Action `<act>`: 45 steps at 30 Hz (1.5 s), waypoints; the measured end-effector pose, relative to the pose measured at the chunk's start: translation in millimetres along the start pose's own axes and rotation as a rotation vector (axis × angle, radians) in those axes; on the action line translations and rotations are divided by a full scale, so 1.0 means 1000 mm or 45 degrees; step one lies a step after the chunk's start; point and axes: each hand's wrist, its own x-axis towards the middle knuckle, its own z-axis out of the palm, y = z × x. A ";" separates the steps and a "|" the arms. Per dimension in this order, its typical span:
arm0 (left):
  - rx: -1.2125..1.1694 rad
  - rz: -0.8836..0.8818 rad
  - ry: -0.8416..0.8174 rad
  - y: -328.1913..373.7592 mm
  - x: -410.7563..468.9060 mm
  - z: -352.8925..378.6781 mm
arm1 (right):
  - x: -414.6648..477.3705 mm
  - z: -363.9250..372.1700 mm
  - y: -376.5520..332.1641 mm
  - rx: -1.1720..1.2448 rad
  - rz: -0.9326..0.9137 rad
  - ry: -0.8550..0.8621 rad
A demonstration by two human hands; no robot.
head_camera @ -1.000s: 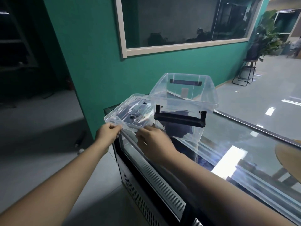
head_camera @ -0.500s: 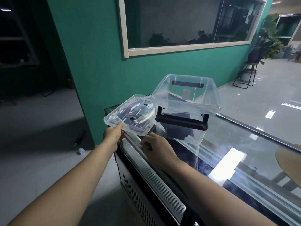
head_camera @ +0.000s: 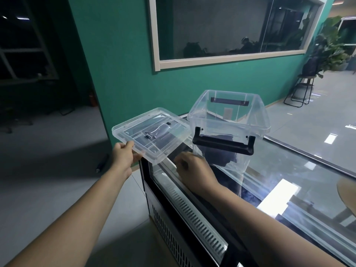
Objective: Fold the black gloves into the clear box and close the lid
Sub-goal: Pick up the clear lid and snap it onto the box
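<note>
1. The black gloves point(head_camera: 221, 157) are lying at the bottom of the clear box point(head_camera: 215, 120), a dark bundle showing through its near wall behind the black handle point(head_camera: 223, 144). The folding looks done, so closing is the step in hand.
2. The box is standing upright and open on the glass surface point(head_camera: 289, 170), near its left end.
3. The lid point(head_camera: 152, 132) is hanging tilted in the air just left of the box, with its far right edge close to the box's left rim. Whether they are touching I cannot tell.
4. The left hand point(head_camera: 123, 157) is pinching the lid's near left corner, thumb on top and fingers underneath.
5. The right hand point(head_camera: 192, 168) is sitting just below the lid's near right corner with its fingers curled. Whether they are gripping anything I cannot tell.
6. A one-corner hold is likely letting the lid sag. Taking the opposite edge with the right hand, levelling the lid, squaring it over the rim and pressing each corner down should seat it. The handle should be hanging outside, and the light box may be sliding on glass.
</note>
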 end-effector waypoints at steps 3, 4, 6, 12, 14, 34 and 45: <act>0.092 0.165 0.063 0.018 -0.011 -0.005 | 0.013 -0.009 -0.017 0.019 -0.077 0.053; 0.128 0.234 0.087 0.025 -0.018 -0.006 | 0.019 -0.014 -0.025 0.031 -0.104 0.056; 0.222 0.401 0.132 0.039 -0.030 -0.004 | 0.028 -0.026 -0.047 0.050 -0.141 0.045; 0.445 0.660 0.146 0.065 -0.050 0.002 | 0.063 -0.069 -0.098 0.096 -0.143 -0.026; 0.460 0.730 0.157 0.071 -0.054 0.006 | 0.076 -0.082 -0.106 0.109 -0.105 0.001; 0.972 1.723 -0.155 0.109 -0.132 0.106 | 0.136 -0.225 -0.052 1.081 0.603 0.261; 1.148 1.856 -0.392 0.088 -0.157 0.152 | 0.116 -0.259 0.029 0.365 0.702 0.350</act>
